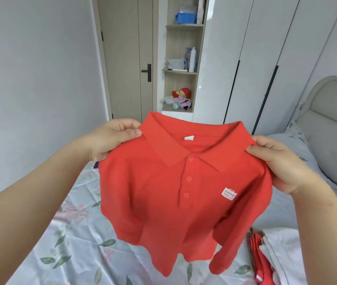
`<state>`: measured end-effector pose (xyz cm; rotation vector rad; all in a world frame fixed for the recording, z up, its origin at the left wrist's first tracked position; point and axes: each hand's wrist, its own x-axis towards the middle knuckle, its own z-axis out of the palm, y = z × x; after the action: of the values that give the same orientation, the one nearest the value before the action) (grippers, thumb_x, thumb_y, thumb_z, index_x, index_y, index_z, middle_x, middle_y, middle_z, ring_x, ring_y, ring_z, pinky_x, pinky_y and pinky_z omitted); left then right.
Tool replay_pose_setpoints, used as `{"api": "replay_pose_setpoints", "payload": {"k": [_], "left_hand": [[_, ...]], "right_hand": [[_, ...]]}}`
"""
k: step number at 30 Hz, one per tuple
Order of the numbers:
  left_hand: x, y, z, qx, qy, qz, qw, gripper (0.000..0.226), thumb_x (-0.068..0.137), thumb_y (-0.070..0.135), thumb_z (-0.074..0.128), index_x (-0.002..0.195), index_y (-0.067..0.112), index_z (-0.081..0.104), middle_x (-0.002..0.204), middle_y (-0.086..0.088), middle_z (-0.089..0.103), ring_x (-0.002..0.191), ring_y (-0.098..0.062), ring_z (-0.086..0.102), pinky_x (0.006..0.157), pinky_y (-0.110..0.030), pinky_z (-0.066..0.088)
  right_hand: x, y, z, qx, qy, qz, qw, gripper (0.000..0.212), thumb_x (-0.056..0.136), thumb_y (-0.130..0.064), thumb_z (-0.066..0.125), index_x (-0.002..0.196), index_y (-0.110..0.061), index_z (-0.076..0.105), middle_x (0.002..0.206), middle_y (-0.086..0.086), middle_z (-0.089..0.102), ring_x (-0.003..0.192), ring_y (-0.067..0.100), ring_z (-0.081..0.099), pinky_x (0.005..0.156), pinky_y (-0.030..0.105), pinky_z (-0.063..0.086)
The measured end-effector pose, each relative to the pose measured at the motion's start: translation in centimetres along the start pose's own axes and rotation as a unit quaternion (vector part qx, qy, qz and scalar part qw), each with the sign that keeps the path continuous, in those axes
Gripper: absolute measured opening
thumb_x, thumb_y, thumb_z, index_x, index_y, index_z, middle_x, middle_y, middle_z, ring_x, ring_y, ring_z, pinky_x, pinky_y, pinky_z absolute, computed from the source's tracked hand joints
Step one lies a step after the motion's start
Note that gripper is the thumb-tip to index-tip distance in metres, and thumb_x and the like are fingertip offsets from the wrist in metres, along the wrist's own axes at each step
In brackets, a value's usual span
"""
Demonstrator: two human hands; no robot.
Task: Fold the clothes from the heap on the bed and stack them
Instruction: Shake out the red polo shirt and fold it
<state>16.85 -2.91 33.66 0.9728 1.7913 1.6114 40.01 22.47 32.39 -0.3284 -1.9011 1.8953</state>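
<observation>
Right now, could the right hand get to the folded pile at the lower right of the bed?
Probably not yet: the right hand pinches the red polo; the pile lies unobstructed below it.

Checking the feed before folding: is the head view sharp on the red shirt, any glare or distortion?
Head view: the red polo shirt is sharp and evenly lit, its chest label readable; head view: the left hand and right hand show no motion blur; head view: wide-angle distortion bends the wardrobe doors; head view: a glare spot sits on the glossy white panel.
</observation>
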Motion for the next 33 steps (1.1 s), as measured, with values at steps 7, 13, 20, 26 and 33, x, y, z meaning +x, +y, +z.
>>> {"api": "replay_pose_setpoints", "payload": {"k": [7,13,20,26,33], "left_hand": [[0.4,0.9,-0.7,0.006,-0.063,0.014,0.998,0.012,0.074,0.025,0.062,0.072,0.023,0.074,0.075,0.002,0.072,0.063,-0.007,0.067,0.057,-0.019,0.055],[3.0,-6.9,-0.1,0.247,-0.06,-0.05,0.966,0.01,0.083,0.014,0.071,0.077,0.022,0.07,0.069,0.014,0.071,0.064,0.004,0.064,0.06,-0.008,0.046],[7.8,-20.6,2.4,0.446,-0.013,-0.101,0.889,0.018,0.09,0.023,0.061,0.09,0.006,0.068,0.074,0.006,0.054,0.079,-0.014,0.05,0.062,-0.021,0.028],[13.4,-30.9,4.6,0.506,0.031,-0.272,0.818,0.016,0.092,0.037,0.052,0.095,0.025,0.062,0.099,0.003,0.061,0.101,-0.019,0.056,0.081,-0.03,0.039],[22.3,-39.0,7.0,0.15,0.199,-0.394,0.885,0.006,0.097,0.015,0.041,0.093,0.016,0.046,0.072,-0.013,0.063,0.063,-0.032,0.069,0.05,-0.036,0.058]], "right_hand": [[-2.3,-1.8,0.3,0.04,0.013,0.01,0.999,0.017,0.074,-0.013,0.056,0.088,-0.007,0.064,0.075,0.005,0.072,0.062,0.012,0.068,0.061,0.021,0.056],[0.1,6.1,-1.7,-0.288,0.058,0.089,0.952,0.013,0.089,-0.001,0.059,0.081,-0.006,0.068,0.079,0.01,0.065,0.071,0.018,0.057,0.068,0.029,0.044],[4.4,20.3,-3.5,-0.462,0.059,0.185,0.865,0.013,0.087,-0.008,0.057,0.09,-0.007,0.07,0.084,0.004,0.062,0.081,0.019,0.052,0.064,0.024,0.028],[10.5,30.3,-4.8,-0.308,0.104,0.316,0.892,0.021,0.088,0.002,0.043,0.085,-0.012,0.059,0.065,0.009,0.058,0.05,0.017,0.061,0.056,0.026,0.052],[19.1,39.9,-7.6,-0.364,0.105,0.292,0.878,0.019,0.091,-0.009,0.043,0.098,-0.012,0.06,0.093,0.009,0.067,0.092,0.026,0.061,0.078,0.032,0.043]]}}
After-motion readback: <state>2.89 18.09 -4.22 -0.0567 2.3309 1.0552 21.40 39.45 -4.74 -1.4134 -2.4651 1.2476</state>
